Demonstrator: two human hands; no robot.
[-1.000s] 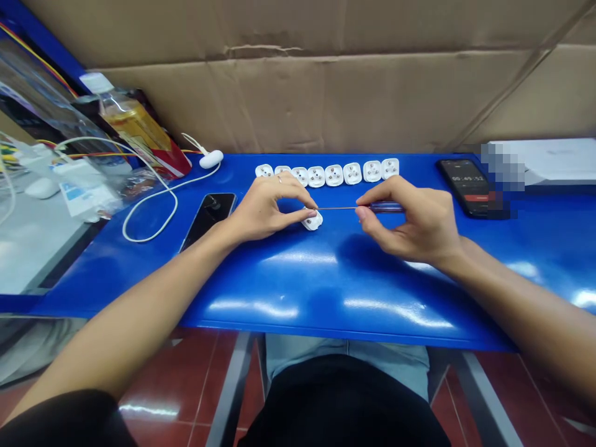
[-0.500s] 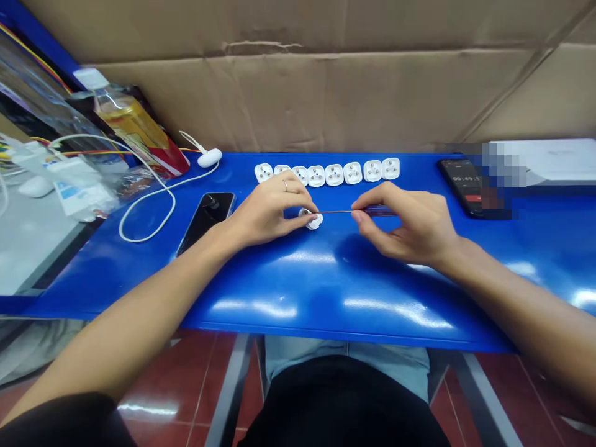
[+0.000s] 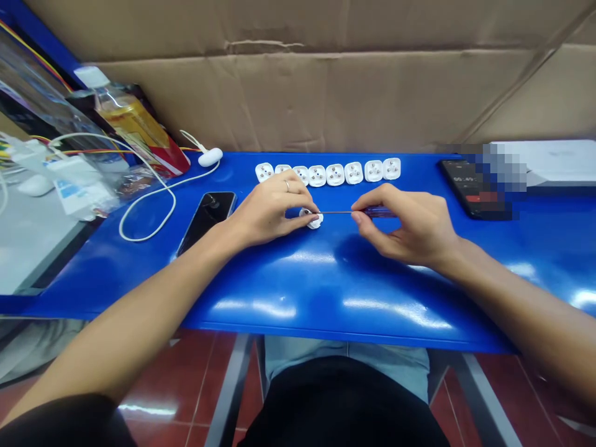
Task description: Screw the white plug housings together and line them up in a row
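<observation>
My left hand point(image 3: 270, 208) pinches a small white plug part point(image 3: 313, 219) against the blue table point(image 3: 326, 273). My right hand point(image 3: 410, 223) is closed on a thin screwdriver point(image 3: 344, 212) with a dark handle. Its metal shaft lies level and its tip meets the white part. Behind both hands, several more white plug parts point(image 3: 335, 174) stand in a row near the cardboard wall.
A black phone point(image 3: 207, 213) lies left of my left hand. A second phone point(image 3: 470, 186) with a lit screen lies at the right. A white cable point(image 3: 149, 198), a drink bottle point(image 3: 130, 124) and clutter fill the left side. A white box point(image 3: 554, 158) sits far right.
My left hand has turned the white part slightly, and both hands sit a little lower. The screwdriver stays level against the part.
</observation>
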